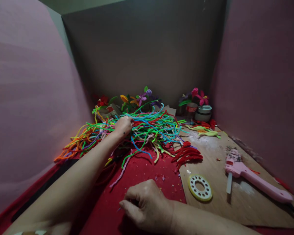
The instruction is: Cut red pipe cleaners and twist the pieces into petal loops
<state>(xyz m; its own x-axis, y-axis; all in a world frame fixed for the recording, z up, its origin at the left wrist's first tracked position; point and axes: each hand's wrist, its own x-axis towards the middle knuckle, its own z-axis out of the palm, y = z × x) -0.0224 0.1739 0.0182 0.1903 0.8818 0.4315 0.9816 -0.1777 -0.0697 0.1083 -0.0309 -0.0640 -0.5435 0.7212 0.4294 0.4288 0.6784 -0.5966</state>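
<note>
Shows a red label (191,107) on a cup (190,114) by the worktop's far edge, with print too small to read. Draped in red cloth (161,182) dotted with scraps (163,178), topped along the right side with a brown board (210,215). Enclosed by pink side panels (26,81) and a grey back panel (142,55). Reaches with the left hand (123,125) into a heap of fuzzy stems (150,129) toward the far edge; cannot tell whether gripping any, with fingertips hidden. Holds the right hand (149,205) by the near edge, half curled, with thumb close to fingers; cannot tell whether pinching anything. Carries, near the board's left edge, a yellow-rimmed spool (200,196) and red stems (189,155); toward the right edge, a pink glue gun (250,176)
</note>
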